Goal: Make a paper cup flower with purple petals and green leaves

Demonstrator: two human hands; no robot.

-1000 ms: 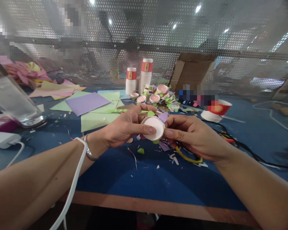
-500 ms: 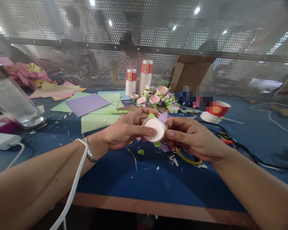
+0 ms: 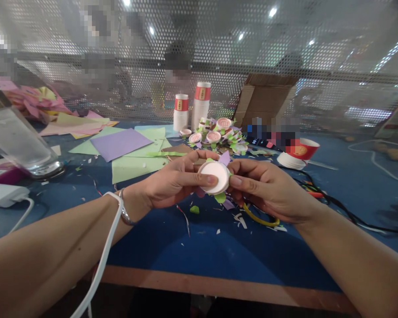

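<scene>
A round white disc [image 3: 215, 174] with green and purple paper pieces round its rim is held up above the blue table. My left hand [image 3: 182, 179] grips its left side, the thumb lying across the white face. The thumb and fingers of my right hand [image 3: 258, 185] are closed at the disc's right edge, pinching a green paper piece there. Behind the hands lies a pile of similar discs [image 3: 213, 137] with red print and paper bits. A yellow ring [image 3: 262, 221], partly hidden, rests below my right hand.
Two stacks of paper cups [image 3: 181, 115] [image 3: 201, 106] stand behind. Purple [image 3: 121, 145] and green [image 3: 132, 170] sheets lie left of centre, a glass [image 3: 23, 141] at far left. A red and white cup [image 3: 305, 150] and black cables [image 3: 338, 205] are at right.
The disc has tilted and turned slightly between my fingers, showing more of the lower green piece. Both hands stay in nearly the same place, keeping their hold.
</scene>
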